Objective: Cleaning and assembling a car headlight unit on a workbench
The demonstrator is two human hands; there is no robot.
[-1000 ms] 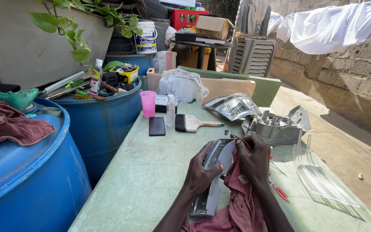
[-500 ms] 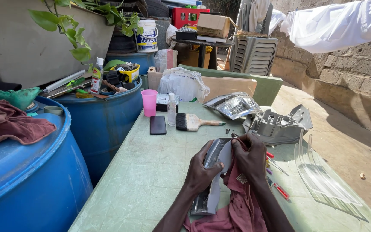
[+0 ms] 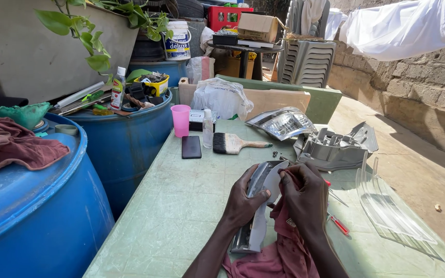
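My left hand grips a long grey plastic lamp part that stands on the pale green table. My right hand presses a dark red cloth against the part's upper end. The cloth hangs down under my right wrist onto the table. A grey lamp housing lies just beyond my hands, and a chromed reflector lies behind it.
A clear curved lens lies at the right edge, with a red-handled tool beside it. A paintbrush, black phone, small bottle and pink cup sit further back. Blue drums stand along the left.
My hands have stayed on the grey part, with the right hand shifting the cloth slightly along its upper end. The view has tilted a little.
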